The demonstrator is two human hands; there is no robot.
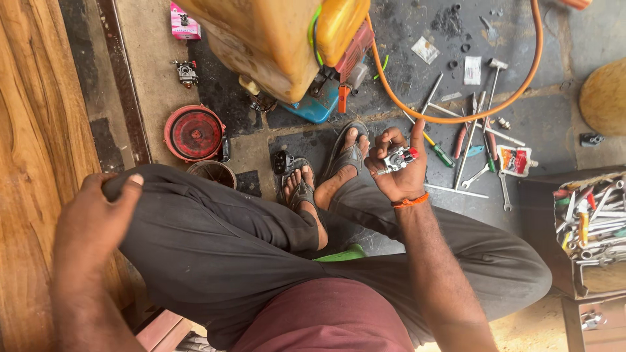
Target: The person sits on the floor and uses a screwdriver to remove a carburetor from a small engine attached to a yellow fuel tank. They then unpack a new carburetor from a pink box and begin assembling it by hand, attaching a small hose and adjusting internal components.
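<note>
We can't make out the small metal part point(399, 158) in the right hand point(398, 171); fingers cover approx. half. Yellow tank point(274, 39) cut off at top edge. Toolbox point(590, 225) runs off the right edge, contents too jumbled to tell apart.

A small pink carton point(184, 21) lay on the floor at the top left, beside the yellow machine. Two flat white packets sat among the tools at the top right: a crumpled one point(425, 49) and a rectangular one point(472, 70) near it. Lower right, a white sachet with red and yellow printing point(514, 160) lay just beside a spanner.
</note>
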